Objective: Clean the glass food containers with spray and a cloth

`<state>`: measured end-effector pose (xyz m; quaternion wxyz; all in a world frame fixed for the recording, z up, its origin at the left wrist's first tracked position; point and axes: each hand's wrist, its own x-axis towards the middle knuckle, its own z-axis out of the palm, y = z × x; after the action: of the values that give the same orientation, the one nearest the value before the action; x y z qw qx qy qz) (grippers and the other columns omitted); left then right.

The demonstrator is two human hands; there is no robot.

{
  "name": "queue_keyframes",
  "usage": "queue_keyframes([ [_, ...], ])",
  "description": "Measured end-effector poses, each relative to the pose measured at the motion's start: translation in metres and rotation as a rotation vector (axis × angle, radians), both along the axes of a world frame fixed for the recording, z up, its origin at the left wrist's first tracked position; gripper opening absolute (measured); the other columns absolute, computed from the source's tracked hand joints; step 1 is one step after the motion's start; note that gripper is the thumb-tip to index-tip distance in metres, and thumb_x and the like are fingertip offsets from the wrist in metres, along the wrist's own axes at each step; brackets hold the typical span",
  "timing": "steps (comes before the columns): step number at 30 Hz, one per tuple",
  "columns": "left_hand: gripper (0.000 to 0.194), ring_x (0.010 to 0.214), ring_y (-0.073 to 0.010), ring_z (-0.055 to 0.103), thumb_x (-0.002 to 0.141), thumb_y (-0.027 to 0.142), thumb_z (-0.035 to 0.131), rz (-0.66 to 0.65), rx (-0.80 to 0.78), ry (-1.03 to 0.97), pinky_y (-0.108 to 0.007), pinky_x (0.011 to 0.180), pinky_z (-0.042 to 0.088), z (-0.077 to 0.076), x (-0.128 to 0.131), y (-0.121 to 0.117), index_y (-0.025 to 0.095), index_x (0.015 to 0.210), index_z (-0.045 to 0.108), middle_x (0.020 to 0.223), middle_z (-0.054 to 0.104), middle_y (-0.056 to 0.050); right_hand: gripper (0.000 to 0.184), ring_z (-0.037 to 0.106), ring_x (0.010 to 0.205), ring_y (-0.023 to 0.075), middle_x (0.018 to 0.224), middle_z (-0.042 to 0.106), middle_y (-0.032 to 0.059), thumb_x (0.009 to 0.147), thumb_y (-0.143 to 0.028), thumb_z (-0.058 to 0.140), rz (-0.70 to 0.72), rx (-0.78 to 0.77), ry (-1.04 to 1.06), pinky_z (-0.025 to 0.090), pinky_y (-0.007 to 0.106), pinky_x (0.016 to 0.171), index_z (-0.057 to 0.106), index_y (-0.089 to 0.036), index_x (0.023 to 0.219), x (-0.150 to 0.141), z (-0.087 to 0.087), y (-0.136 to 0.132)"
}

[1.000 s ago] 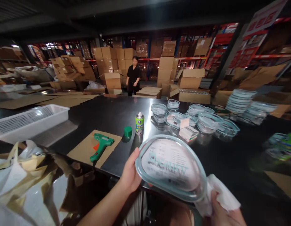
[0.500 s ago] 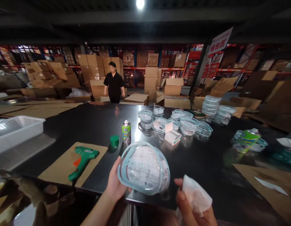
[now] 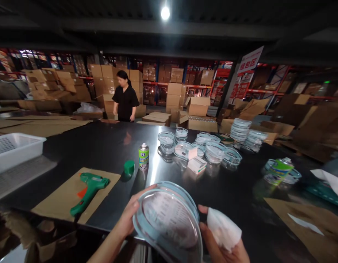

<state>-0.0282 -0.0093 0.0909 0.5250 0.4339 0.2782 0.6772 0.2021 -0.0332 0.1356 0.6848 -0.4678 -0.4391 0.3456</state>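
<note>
The left hand point(image 3: 127, 215) closes around the rim of a glass dish point(image 3: 166, 223), tipping it up over the near edge of the black bench point(image 3: 163, 175), so that the printed paper sheet point(image 3: 165, 219) inside faces the person. The right hand point(image 3: 222, 246) pinches a white tissue point(image 3: 223, 229), its thumb just beside the dish, a grip that leaves the dish's weight to the left hand. Toward the near left corner, a green glue gun point(image 3: 88, 191) lies on a cardboard sheet point(image 3: 58, 199), likely padding the bench. Beyond it stand a spray can point(image 3: 143, 156) and a green cap point(image 3: 129, 167). Mid-bench, more glass dishes point(image 3: 214, 151) surround small white boxes point(image 3: 196, 165), apparently gathered within reach. A co-worker point(image 3: 125, 100) stands past the far edge.
</note>
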Motion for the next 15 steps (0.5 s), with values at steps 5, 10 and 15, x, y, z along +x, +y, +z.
queue_keyframes([
  [5, 0.058, 0.126, -0.0357, 0.049, 0.075, 0.059, 0.062, -0.17, -0.083, 0.015, -0.046, 0.112, 0.03, 0.002, 0.0, 0.002, 0.018, 0.116, 0.069, 0.127, 0.064, -0.012, 0.031, 0.07, 0.091, 0.0198, 0.103, 0.072, 0.0039, 0.08, -0.036, 0.066, 0.245, 0.227, -0.494, 0.055, 0.02, 0.079, 0.071, -0.026, 0.108, 0.032, -0.022, 0.013],
  [10, 0.053, 0.123, -0.0345, 0.052, 0.076, 0.057, 0.064, -0.273, -0.22, -0.1, -0.046, 0.112, 0.029, 0.01, 0.005, 0.003, 0.018, 0.111, 0.071, 0.115, 0.07, -0.012, 0.024, 0.071, 0.086, 0.0201, 0.097, 0.074, 0.0023, 0.082, -0.036, 0.064, 0.258, 0.363, -0.552, 0.057, 0.021, 0.072, 0.073, -0.03, 0.104, 0.036, -0.017, 0.012],
  [15, 0.048, 0.113, -0.0325, 0.06, 0.073, 0.054, 0.069, -0.278, -0.336, -0.142, -0.043, 0.107, 0.036, 0.015, 0.011, 0.004, 0.014, 0.099, 0.075, 0.101, 0.074, -0.012, 0.018, 0.071, 0.074, 0.0191, 0.086, 0.074, 0.0007, 0.076, -0.032, 0.07, 0.111, 0.459, -0.646, 0.058, 0.023, 0.069, 0.075, -0.03, 0.094, 0.045, -0.018, 0.009],
])
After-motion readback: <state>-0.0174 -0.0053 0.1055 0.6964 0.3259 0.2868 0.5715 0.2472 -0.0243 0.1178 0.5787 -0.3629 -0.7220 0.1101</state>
